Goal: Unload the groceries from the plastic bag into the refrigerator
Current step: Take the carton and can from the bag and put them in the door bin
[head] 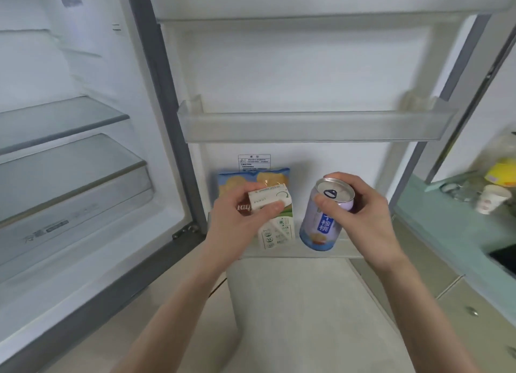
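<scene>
A green-and-white milk carton [276, 222] is gripped at its top by the left hand [240, 219], and a purple drink can [321, 222] by the right hand [360, 205], both in the lowest refrigerator door bin [346, 251], before a snack bag [251, 180].

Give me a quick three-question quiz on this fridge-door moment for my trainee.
1. True or false: the left hand grips the purple can.
2. Which item stands behind the milk carton in the lower door bin? A) snack bag B) bottle C) jar
3. What lies in the upper door shelf?

Key: 1. False, the right hand holds it. 2. A. 3. Nothing visible.
</scene>
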Motion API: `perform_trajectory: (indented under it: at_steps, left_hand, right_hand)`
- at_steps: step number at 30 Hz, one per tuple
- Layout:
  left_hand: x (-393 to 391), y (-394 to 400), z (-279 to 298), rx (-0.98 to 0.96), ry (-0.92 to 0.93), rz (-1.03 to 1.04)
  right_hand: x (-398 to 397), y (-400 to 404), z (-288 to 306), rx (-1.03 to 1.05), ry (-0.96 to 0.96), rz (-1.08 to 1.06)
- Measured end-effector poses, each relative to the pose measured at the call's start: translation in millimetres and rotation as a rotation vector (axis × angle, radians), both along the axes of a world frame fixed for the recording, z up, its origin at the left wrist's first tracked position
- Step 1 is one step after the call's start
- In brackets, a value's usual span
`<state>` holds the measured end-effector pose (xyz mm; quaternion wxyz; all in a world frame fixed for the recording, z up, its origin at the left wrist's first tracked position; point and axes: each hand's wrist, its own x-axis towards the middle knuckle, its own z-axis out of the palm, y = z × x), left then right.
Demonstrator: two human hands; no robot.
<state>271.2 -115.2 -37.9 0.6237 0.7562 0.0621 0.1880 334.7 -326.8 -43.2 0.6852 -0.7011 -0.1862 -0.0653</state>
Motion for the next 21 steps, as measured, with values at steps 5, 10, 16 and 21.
perform_trajectory:
  at_steps: [5, 10, 16, 21]
  left_hand:
    - [44, -1, -4, 0.063, -0.054, -0.100]
    - [78, -12, -20, 0.172, -0.042, -0.176]
    - [104, -29, -30, 0.398, -0.018, -0.232]
    - [116, -41, -37, 0.521, -0.002, -0.230]
  right_hand:
    - [19, -6, 12, -0.010, -0.011, -0.098]
    - [35, -25, 6, -0.037, -0.001, -0.193]
    - [54, -44, -4, -0.147, 0.015, -0.239]
    - [66, -53, -23, -0.202, 0.043, -0.249]
